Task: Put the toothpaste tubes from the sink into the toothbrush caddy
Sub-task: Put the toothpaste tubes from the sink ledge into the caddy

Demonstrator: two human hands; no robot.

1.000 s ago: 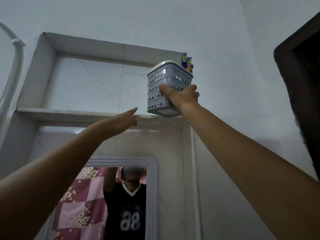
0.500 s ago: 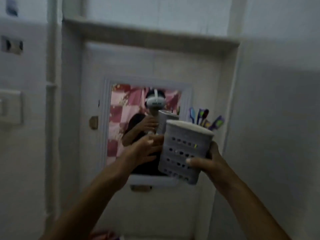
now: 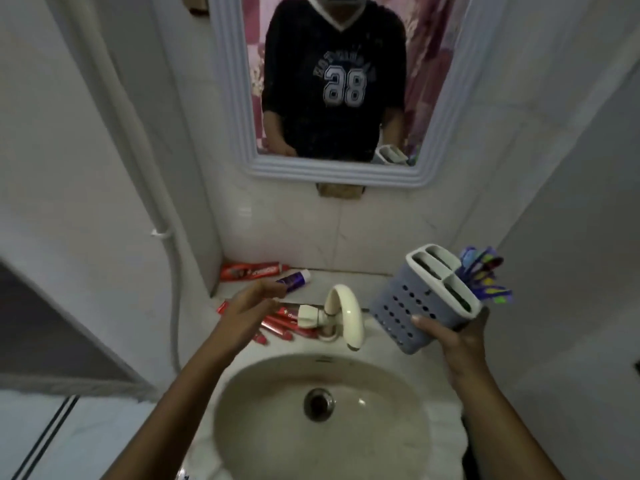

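Observation:
My right hand (image 3: 453, 336) grips the grey perforated toothbrush caddy (image 3: 417, 308), tilted left above the sink's right side, with several coloured toothbrushes (image 3: 485, 275) sticking out of its far compartment. My left hand (image 3: 251, 304) hovers open, empty, over red toothpaste tubes (image 3: 287, 323) lying on the ledge left of the tap. A long red tube (image 3: 251, 270) and a small purple and white tube (image 3: 294, 278) lie further back by the wall.
A cream tap (image 3: 343, 311) arches over the sink basin (image 3: 263, 403) between my hands. A white-framed mirror (image 3: 235, 98) hangs on the wall above. A white pipe (image 3: 162, 233) runs down the left wall. The right wall stands close to the caddy.
My right hand has brought the caddy down from the high shelf to sink level. My view has dropped from the shelf to the sink. My left hand let go of the caddy and moved over the tubes.

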